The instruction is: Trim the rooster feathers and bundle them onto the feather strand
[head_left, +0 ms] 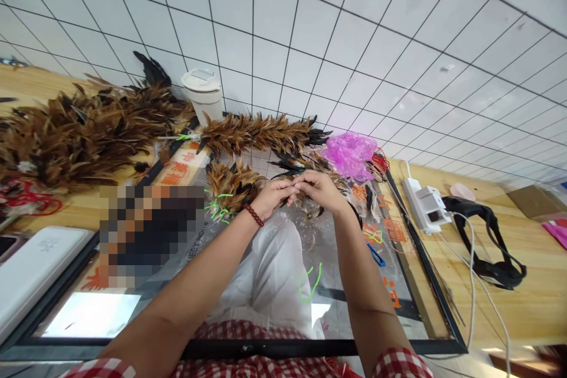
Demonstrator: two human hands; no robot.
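Note:
My left hand (273, 196), with a dark red bead bracelet (254, 215) at the wrist, meets my right hand (319, 188) over a glass-topped frame (336, 322). Fingers of both hands are pinched together at the tips, and what lies between them is too small or hidden to make out. Brown and black loose feathers (305, 160) show just behind the fingers. A bunch of brown feathers (233, 183) lies left of my left hand, beside bright green ties (217, 208). Beyond both hands stretches a long brown feather strand (259, 134).
A large brown feather pile (84, 130) covers the left side. A white lidded cup (202, 93) stands by the tiled wall. Pink plastic (351, 155), blue snips (375, 254), a power strip (420, 204) with cables and a black strap (496, 248) lie on the right.

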